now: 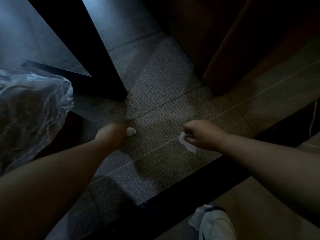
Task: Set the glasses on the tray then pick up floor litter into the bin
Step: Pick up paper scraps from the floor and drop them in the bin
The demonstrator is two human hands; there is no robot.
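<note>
Bin (pixel 31 108) sat at 9 o'clock of frame, lined with a thin clear plastic bag (pixel 57 87), rim slack and crumpled. The liner looked flimsy; I'd judge anything dropped in needs no force, just clear the rim.

Left hand (pixel 112 134) was down on the tiled floor (pixel 155 84), just off the foot of a dark desk leg (pixel 110 75). Its grip was clenched around a small white crumpled scrap (pixel 131 131), which poked out at the hand's 3 o'clock. Looked like wadded tissue or paper: light, soft, no slip risk, crushes freely. A fist hold was fine.

Right hand (pixel 202 135) was at about 3 o'clock from the left, well apart. Fingertips were pinched on the upper edge of a flat white paper piece (pixel 188 144), which trailed toward 5 o'clock and looked to be lying on the tile. Thin, limp, near weightless; likely to flap or tear if yanked. Best hold is the edge pinch, then bunch it into the palm.

White shoe (pixel 214 224) sat at 5 o'clock of frame. Glasses and tray weren't in view. Lighting was dim, so finer litter could be missed.
</note>
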